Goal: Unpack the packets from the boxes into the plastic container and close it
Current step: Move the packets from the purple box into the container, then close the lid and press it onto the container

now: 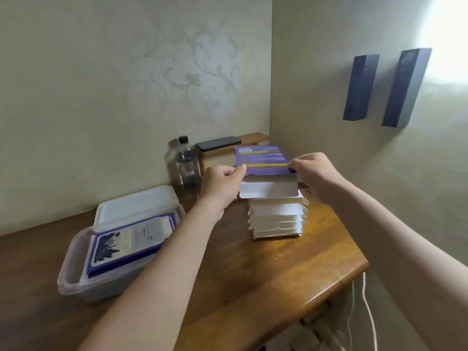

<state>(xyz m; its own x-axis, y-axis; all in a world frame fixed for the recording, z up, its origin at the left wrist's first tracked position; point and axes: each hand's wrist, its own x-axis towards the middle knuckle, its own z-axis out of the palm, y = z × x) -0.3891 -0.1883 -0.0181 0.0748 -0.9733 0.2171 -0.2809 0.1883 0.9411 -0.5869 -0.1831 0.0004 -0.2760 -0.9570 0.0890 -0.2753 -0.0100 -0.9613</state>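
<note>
A: Item one, the plastic container?
B: The plastic container (72, 282) is sitting left on the desk (266, 279), its lid (134, 206) lying askew over the far end and one purple box (121, 247) lying inside.
A: Item two, the packets?
B: The white packets (277, 216) are lying stacked on the desk at right. Above them the left hand (219, 182) and right hand (315, 173) are holding a second purple box (263, 155), each grip clamped on one side, its flap hanging open.

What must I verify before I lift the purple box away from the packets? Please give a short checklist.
1. Left grip and right grip pinch the purple box at both sides: ok.
2. Box flap open, over the packets: ok.
3. Packets piled on the table, away from its edge: ok.
4. Plastic container open, lid at its back: ok.
5. Container free for packets: not ok, a second box lies inside.
6. Purple box fully empty: cannot tell.
</note>
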